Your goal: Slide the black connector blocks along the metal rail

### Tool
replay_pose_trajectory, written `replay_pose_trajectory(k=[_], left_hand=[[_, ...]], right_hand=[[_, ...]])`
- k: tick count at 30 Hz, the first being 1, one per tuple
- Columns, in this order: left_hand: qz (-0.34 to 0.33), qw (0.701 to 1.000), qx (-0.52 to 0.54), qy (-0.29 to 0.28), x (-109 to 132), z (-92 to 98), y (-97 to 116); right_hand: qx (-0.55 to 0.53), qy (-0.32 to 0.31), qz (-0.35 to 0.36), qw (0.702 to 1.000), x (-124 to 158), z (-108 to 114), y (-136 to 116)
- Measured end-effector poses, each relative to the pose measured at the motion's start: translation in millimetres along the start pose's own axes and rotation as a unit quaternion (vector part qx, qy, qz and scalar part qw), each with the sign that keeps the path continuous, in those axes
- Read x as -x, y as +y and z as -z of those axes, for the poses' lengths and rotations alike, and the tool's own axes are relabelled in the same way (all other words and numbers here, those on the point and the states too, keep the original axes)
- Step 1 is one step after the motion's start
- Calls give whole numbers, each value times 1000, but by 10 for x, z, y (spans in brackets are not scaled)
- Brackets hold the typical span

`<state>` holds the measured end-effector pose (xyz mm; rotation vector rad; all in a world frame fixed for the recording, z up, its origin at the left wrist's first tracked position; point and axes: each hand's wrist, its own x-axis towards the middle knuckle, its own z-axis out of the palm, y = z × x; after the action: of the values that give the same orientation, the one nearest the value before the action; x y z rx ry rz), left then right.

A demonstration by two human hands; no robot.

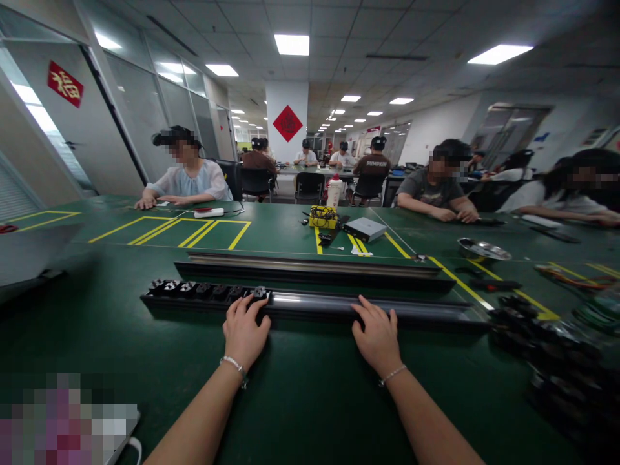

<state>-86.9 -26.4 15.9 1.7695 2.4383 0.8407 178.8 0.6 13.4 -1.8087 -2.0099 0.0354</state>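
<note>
A long black channel (310, 307) lies crosswise on the green table in front of me. Several small socket-like modules (203, 290) sit in a row in its left part; the stretch to their right shows a smooth, shiny inside. My left hand (246, 326) rests at the right end of the row, fingers apart, with fingertips on the last module (260, 292). Farther right, my right hand (376, 328) touches the near edge of the channel with its fingers spread. Behind it lies a second long dark strip (314, 268), parallel and apart from it.
Black parts (547, 349) are heaped at the right, near a metal bowl (483, 250). Beyond the strips stand a grey box (365, 228), a yellow holder with cables (323, 217) and a bottle (334, 191). People sit across the table. A blurred pale object is at the left.
</note>
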Motion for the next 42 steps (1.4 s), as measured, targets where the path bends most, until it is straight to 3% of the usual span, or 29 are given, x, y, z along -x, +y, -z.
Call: replay_pose_trajectory(k=[42], left_hand=[[-16,1000,-17,-3,-16,-28,-46]], right_hand=[[4,-6,-3,1000,1,16,-15]])
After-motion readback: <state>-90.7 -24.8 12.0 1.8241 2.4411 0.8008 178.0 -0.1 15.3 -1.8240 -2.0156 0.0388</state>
